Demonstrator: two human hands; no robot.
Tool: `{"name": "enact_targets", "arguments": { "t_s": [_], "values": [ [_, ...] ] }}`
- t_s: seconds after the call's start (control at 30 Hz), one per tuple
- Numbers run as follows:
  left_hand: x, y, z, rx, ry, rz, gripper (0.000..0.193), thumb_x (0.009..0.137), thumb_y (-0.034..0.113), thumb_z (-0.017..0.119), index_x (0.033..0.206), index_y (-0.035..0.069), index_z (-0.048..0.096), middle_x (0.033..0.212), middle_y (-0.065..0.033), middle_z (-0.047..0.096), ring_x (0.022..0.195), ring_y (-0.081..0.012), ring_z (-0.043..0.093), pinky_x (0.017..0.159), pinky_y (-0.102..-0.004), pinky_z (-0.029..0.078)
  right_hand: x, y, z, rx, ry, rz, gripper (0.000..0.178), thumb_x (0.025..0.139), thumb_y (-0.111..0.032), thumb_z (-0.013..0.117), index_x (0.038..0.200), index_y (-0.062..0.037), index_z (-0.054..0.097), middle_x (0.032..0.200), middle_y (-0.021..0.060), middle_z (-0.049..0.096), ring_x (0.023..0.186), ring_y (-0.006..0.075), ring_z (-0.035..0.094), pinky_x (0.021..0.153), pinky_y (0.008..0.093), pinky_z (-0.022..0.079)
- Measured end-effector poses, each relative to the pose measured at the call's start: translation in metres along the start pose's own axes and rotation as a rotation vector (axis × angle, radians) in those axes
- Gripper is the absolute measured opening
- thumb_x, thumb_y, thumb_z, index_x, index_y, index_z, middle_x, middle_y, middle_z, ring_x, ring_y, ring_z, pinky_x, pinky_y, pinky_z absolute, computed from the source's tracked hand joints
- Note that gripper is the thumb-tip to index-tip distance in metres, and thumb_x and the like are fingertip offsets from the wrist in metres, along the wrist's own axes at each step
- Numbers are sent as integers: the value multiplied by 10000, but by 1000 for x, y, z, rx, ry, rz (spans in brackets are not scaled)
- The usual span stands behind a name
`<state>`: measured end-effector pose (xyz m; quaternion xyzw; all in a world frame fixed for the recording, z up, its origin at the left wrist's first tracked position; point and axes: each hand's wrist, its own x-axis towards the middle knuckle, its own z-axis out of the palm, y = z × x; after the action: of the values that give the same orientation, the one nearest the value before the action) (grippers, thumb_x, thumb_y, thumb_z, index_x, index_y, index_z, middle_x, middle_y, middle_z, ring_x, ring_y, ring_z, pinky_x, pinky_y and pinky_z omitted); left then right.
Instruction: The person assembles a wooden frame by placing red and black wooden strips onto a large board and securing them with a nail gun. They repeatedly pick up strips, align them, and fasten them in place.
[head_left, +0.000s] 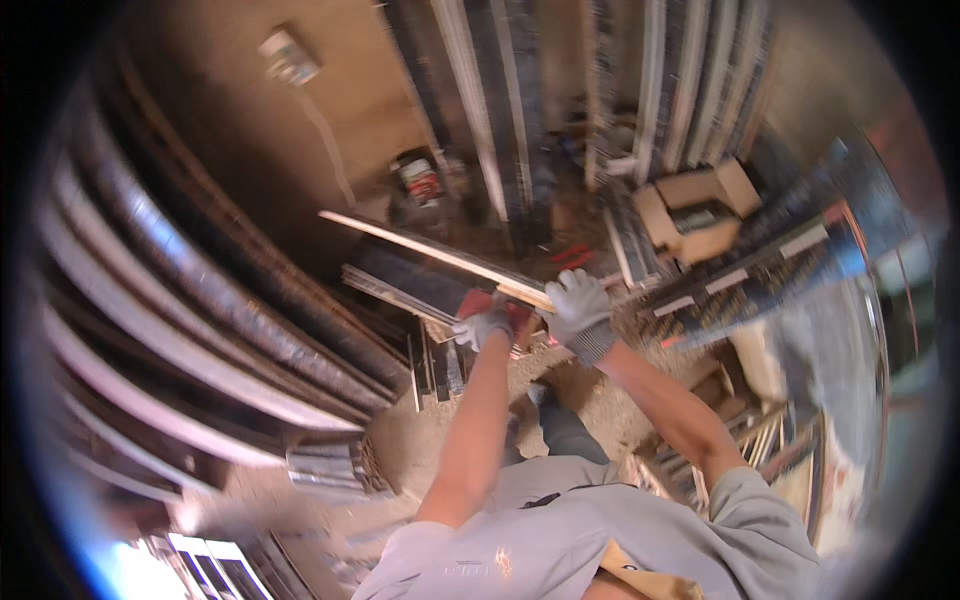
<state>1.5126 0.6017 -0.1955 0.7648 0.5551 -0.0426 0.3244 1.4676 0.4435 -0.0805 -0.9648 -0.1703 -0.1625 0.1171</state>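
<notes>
Both my hands wear pale knitted gloves. My right hand [580, 303] is closed on the near end of a long, narrow strip [430, 254] with a pale edge, which slants away to the upper left. My left hand [482, 328] is just left of it, its fingers curled beside a red object [476, 301] whose kind is too blurred to tell. What lies under the left palm is hidden. Dark boards [410, 278] with pale edges lie below the strip, beyond my left hand.
Long bars or profiles [170, 250] lean in rows along the left, with more upright ones [515, 110] ahead. An opened cardboard box [652, 215] stands ahead right, near a dark panel [750, 280]. A red-labelled container [418, 180] stands by the wall. Short pieces [325, 468] lie stacked lower left.
</notes>
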Motion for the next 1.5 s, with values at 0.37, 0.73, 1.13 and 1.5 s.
{"name": "enact_targets", "arguments": {
  "t_s": [0.37, 0.73, 1.13, 1.5],
  "values": [
    [-86, -166, -8, -251, -459, 1397, 1022, 676, 427, 897, 1436, -77, 436, 1380, -235, 572, 1274, -326, 577, 1072, -432, 486, -459, -161, -159, 67, 280, 1397, 521, 837, -560, 758, 1025, -80, 684, 871, 186, 674, 816, 385, 677, 705, 472, 527],
    [-345, -495, -45, 104, -1354, 1651, 952, 709, 325, 916, 1424, -83, 436, 1393, -223, 550, 1248, -283, 575, 1066, -420, 493, -817, -494, -105, 165, 881, 2818, 628, 898, -631, 660, 898, -10, 753, 778, 212, 714, 717, 321, 721, 678, 431, 537],
    [-696, -899, -82, 636, -1646, 1554, 858, 680, 249, 917, 1360, -78, 509, 1292, -210, 632, 1116, -310, 647, 986, -408, 530, -1131, -586, -217, 151, 1366, 2831, 545, 907, -562, 663, 1011, -36, 758, 877, 223, 726, 835, 336, 731, 765, 435, 532],
    [-938, -1141, 57, 918, -666, 1824, 987, 738, 414, 869, 1462, -45, 380, 1395, -256, 537, 1159, -383, 641, 928, -506, 569, -1615, -401, -389, 211, 1383, 2492, 469, 900, -518, 691, 1112, -109, 773, 943, 138, 771, 872, 253, 743, 812, 378, 559]
  ]
}}
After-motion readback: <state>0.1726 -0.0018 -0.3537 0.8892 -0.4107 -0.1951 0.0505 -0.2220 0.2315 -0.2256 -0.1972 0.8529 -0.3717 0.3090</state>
